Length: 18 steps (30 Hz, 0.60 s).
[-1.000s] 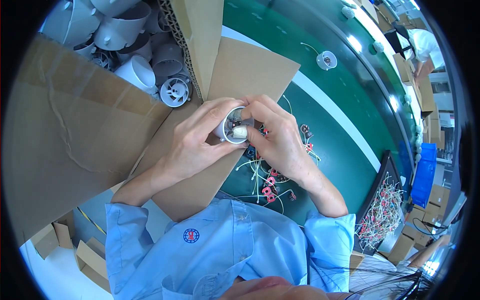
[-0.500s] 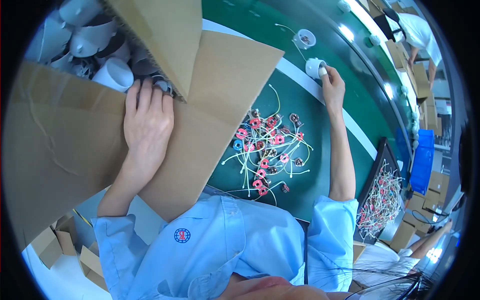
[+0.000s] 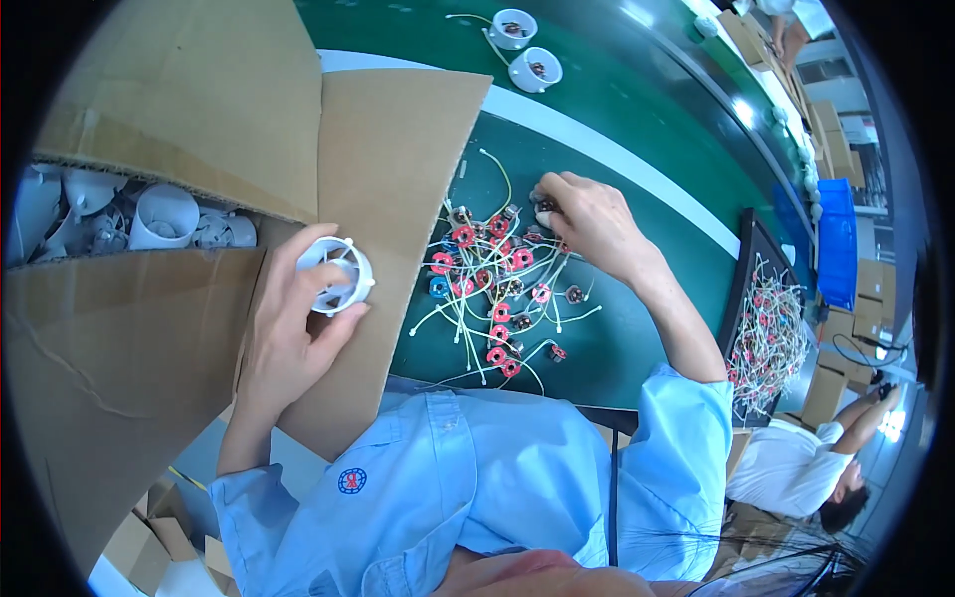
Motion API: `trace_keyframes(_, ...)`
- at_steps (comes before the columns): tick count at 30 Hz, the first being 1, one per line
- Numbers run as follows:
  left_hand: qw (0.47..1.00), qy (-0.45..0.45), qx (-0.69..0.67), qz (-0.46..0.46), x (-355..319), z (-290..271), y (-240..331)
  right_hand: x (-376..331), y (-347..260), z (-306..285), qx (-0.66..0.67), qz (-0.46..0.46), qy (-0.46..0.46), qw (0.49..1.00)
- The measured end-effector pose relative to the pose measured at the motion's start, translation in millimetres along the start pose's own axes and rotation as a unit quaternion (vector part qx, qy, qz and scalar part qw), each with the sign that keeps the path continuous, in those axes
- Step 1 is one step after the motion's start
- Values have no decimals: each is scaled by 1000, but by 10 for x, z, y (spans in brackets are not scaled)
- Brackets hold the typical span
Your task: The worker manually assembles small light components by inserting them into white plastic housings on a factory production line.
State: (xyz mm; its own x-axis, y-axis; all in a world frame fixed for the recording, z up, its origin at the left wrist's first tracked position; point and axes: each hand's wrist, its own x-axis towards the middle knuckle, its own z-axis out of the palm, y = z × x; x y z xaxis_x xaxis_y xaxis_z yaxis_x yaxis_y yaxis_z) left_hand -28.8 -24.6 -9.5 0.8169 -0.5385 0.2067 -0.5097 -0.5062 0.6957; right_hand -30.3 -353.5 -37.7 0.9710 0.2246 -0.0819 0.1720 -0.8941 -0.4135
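Note:
My left hand [image 3: 284, 333] is closed round a white plastic ring-shaped housing [image 3: 366, 279] with inner spokes, above a cardboard flap. Over the green work surface, my right hand [image 3: 602, 227] pinches a small dark wired part [image 3: 545, 205], partly hidden by the fingers. It comes from the edge of a loose pile of small round wired parts [image 3: 500, 311], mostly red-topped, one blue, with pale leads. Beyond, two white housings [image 3: 535, 70] with parts inside stand on the green belt. More white housings [image 3: 164, 216] lie in the cardboard box at left.
The open cardboard box [image 3: 129, 328] takes up the left side, its flap [image 3: 398, 149] reaching over the work surface. A black tray [image 3: 748, 244] heaped with wired parts stands at right, near a blue bin [image 3: 838, 244]. Other people are beyond, at the right.
My left hand has come out of the box with a white housing. My right hand has left the housing on the belt and moved nearer, to the pile, taking a wired part.

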Motion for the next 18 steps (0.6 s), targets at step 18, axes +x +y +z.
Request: trace_keyframes(18, 985, 21, -169, 34, -123, 211, -298, -1568, -396, 167, 153, 168, 521, 822)
